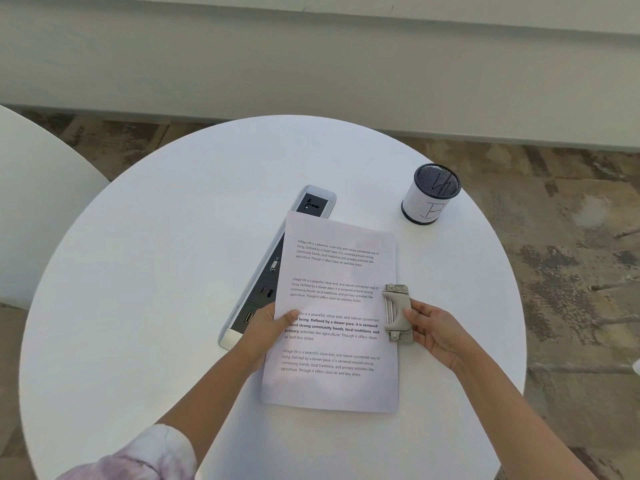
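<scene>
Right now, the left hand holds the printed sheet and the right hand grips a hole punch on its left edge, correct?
No. The head view shows the hole punch on the right edge of the printed sheet; the rest holds.

Office meeting area. Evidence: round white table (173, 271) with grey recessed socket panel (313, 204) across centre; black mesh pen cup (429, 199) near far right edge; grey metal hole punch (398, 315); second white table (34, 202) alongside.

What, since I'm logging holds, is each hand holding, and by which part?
The left hand pinches the printed sheet at its left edge, thumb on top. The right hand holds the hole punch by its right side.
</scene>
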